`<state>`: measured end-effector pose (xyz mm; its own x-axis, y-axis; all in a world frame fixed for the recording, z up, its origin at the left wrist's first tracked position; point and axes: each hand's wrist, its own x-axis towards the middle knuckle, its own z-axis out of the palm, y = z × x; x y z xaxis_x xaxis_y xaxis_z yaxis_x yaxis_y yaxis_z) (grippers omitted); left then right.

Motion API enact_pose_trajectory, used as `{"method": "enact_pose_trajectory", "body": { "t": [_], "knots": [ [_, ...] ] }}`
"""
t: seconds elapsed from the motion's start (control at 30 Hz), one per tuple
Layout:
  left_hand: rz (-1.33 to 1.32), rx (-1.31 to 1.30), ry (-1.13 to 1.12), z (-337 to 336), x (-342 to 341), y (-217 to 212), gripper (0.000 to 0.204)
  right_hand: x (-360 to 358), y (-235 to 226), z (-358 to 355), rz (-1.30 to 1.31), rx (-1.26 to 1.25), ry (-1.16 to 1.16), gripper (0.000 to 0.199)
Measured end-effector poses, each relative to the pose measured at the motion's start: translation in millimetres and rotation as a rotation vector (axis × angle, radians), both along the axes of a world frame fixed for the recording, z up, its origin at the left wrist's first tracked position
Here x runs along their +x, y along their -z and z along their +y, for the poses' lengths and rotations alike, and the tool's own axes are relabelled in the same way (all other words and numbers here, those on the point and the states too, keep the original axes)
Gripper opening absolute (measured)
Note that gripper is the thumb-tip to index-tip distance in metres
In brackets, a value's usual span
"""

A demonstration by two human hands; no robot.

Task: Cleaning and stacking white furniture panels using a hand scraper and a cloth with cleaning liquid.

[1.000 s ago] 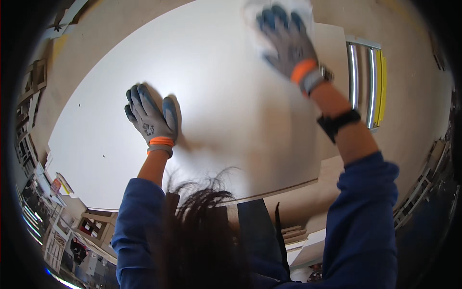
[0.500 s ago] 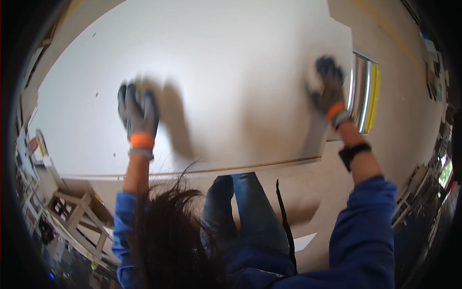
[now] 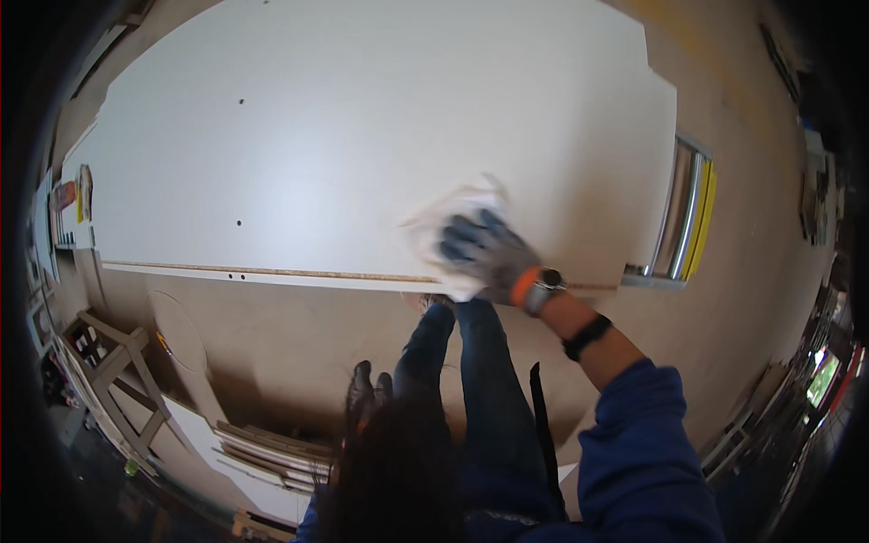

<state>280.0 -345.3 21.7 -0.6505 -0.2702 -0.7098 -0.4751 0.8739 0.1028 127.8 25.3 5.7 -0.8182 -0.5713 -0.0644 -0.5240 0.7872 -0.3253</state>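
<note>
A large white panel with small dark holes and a raw brown near edge lies before me. My right hand, in a grey glove with dark fingertips and an orange cuff, presses a white cloth onto the panel near its front edge. The cloth is bunched under the fingers and blurred at its rim. My left hand, gloved too, hangs low by my legs, off the panel. Its fingers point forward, slightly apart, with nothing visible in them; hair hides the rest of that hand.
Metal rails with a yellow strip stick out past the panel's right end. Small items lie at its left end. A wooden stand and stacked boards are at lower left. My legs are close to the front edge.
My right hand has come left and nearer to me, and the cloth now shows under it. My left hand has left the panel and dropped back toward my body. The view has shifted.
</note>
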Motion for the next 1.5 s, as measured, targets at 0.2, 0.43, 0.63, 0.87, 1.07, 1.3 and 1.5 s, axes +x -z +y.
{"method": "enact_pose_trajectory", "body": {
  "t": [0.2,0.43,0.63,0.87,1.07,1.3,1.5],
  "knots": [
    [-0.026,0.207,-0.120,43,-8,-18,0.052,-22,17,195,-0.055,0.562,0.957,0.076],
    [0.188,0.183,-0.136,95,-1,-22,0.057,-199,39,-10,0.376,-0.152,0.312,0.055],
    [0.321,0.831,-1.361,169,-106,20,0.077,-156,23,-80,0.025,-0.233,-0.183,0.051],
    [0.539,0.147,-1.358,221,-165,58,0.078,-235,38,260,0.258,0.389,0.785,0.070],
    [0.519,-0.259,-1.191,232,-166,59,0.075,-196,14,106,-0.002,0.322,0.419,0.078],
    [0.546,-0.292,-1.176,222,-163,76,0.076,-212,40,-132,-0.008,-0.340,-0.147,0.064],
    [0.487,-0.310,-1.162,229,-157,76,0.081,-378,22,5,0.250,0.169,0.257,0.070]
  ]
}}
